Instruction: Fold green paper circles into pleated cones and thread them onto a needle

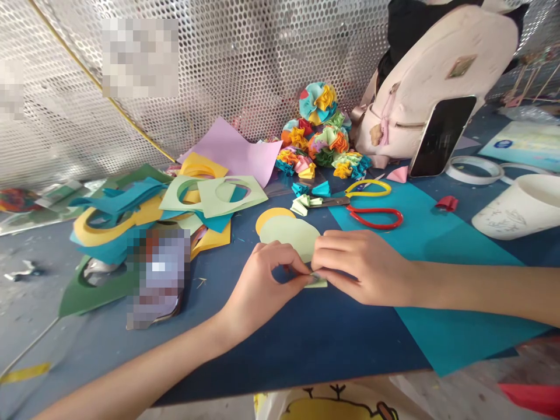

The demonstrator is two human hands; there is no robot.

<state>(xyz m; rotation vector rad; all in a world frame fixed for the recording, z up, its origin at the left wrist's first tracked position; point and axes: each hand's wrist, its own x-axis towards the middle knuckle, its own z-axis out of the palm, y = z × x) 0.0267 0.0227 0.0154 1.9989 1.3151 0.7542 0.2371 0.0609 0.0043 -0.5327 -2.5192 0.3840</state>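
Crumpled paper flowers (319, 131) pile against a cream backpack (431, 76), a smartphone (443, 136) leaning on it. Scissors with yellow and red finger loops (328, 202) lie near a tape roll (475, 169) and white cup (520, 207), below a perforated metal screen (262, 52).

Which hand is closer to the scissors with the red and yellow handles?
The right hand is nearer, just below and slightly left of the scissors. The left hand is farther away, lower down and further left of them.
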